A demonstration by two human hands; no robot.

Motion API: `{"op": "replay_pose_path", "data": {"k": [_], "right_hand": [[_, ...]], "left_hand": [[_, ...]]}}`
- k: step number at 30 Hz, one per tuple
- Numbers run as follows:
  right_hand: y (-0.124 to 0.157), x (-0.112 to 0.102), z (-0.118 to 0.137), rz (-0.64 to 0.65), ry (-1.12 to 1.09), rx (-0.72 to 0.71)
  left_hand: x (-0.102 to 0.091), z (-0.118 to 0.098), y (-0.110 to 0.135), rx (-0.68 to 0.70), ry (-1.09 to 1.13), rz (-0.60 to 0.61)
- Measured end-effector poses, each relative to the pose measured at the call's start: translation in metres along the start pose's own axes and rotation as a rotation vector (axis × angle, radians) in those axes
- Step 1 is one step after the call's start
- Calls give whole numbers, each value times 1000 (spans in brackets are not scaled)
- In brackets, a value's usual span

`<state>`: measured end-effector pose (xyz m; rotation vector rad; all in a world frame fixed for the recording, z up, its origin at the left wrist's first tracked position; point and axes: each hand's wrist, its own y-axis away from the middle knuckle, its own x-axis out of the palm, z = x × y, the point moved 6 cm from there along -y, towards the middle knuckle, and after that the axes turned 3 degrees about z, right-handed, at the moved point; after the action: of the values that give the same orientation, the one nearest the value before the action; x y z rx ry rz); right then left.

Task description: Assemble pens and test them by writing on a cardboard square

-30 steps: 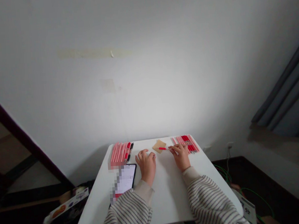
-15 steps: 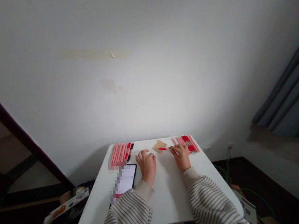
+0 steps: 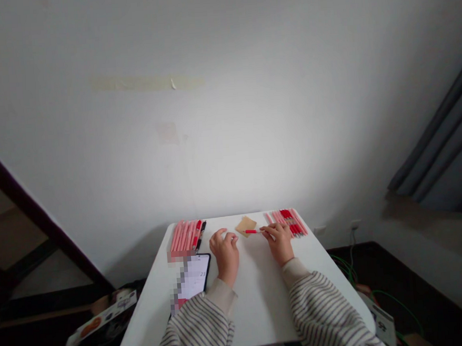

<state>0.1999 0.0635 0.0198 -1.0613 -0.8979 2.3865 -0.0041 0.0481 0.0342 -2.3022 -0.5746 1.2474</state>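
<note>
My half-curled left hand has eased slightly from the red pen, which my right hand alone pinches at the tan paper's edge; whether the left holds anything, I can't tell.

Pen red and whitish; paper tan; table white; sleeves dark-striped, cuffs beige; curtain blue-grey.
</note>
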Motion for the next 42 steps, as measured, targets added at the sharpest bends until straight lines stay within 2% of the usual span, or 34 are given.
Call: {"op": "replay_pose_path", "data": {"k": [30,42], "right_hand": [[1,1,5,21,8,-11],[1,1,8,34,34,-28]], "left_hand": [[-9,-6,-2,1,5,19],[-9,-13,0,98,-44,44]]}}
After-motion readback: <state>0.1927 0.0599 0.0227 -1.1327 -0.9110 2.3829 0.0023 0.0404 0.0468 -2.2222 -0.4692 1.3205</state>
